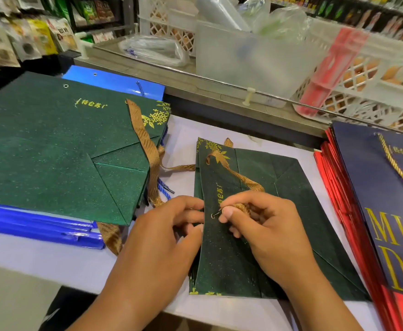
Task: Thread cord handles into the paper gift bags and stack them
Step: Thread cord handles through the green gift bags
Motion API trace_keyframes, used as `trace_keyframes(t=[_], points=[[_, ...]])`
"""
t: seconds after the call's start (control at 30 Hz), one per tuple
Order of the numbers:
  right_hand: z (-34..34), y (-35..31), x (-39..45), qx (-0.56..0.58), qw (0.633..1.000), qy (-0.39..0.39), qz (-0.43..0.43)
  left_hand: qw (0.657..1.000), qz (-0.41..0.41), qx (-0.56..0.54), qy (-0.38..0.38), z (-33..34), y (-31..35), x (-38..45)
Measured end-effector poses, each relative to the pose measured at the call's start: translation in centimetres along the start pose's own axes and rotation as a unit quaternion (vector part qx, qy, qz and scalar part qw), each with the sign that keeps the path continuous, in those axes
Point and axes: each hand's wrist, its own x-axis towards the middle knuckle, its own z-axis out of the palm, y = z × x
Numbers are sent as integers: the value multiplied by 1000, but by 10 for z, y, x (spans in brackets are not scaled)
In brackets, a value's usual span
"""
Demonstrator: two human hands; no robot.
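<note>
Shop counter, white top [52, 256]. Landmark: flat green bag [255, 235] at centre. Left of it, stack of green and blue bags [52, 149] with brown ribbon handles. Left hand [169, 232] pinches the bag's left edge. Right hand [262, 225] pinches brown ribbon [233, 173] tip at the eyelet [212, 215]. Right of it, navy and red bags [374, 211].
</note>
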Motion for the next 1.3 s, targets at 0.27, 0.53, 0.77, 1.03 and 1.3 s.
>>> trace_keyframes(t=[0.27,0.53,0.77,1.03,1.3], points=[[2,1,-4,-78,997,0,-19,1000,15,10,5,2,-6,2],[-1,-2,-7,-158,984,6,-82,999,31,7,10,4,-4,10],[1,-4,-7,-143,988,15,-48,998,54,-9,29,10,-4,10],[0,-4,-9,-156,984,-5,-81,998,48,-1,39,8,-5,11],[3,-1,-7,-165,982,10,-86,997,55,4,52,9,-3,12]])
